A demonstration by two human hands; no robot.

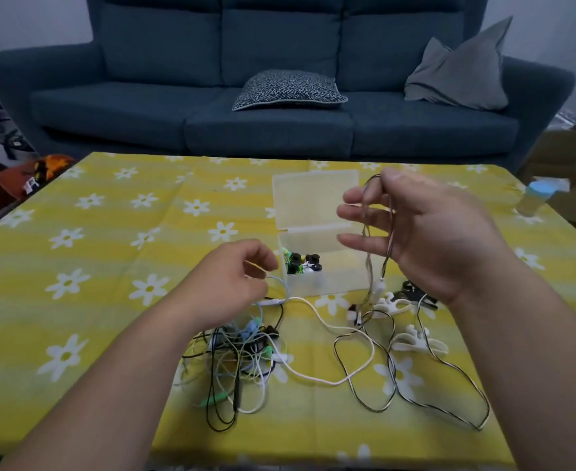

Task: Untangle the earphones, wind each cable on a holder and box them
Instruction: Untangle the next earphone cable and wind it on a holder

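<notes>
My right hand [426, 232] is raised above the table and pinches a black-and-white striped earphone cable [375, 365] between thumb and forefinger; the cable hangs down and loops over the cloth. My left hand [232, 283] hovers above a tangled pile of earphones [235, 362], its fingers curled on a light blue cable [280, 283]. A white cable [327, 379] snakes from the pile toward the right. A clear plastic box [317, 277] with its lid up stands in the middle, holding wound earphones in its left part. Two white holders [412, 341] and a black holder [412, 292] lie below my right hand.
The table carries a yellow cloth with white flowers [109, 266]. A blue sofa [280, 96] with cushions stands behind it. A small bottle with a blue cap [535, 198] is at the right table edge. Cardboard boxes [572, 158] sit on the floor at the right.
</notes>
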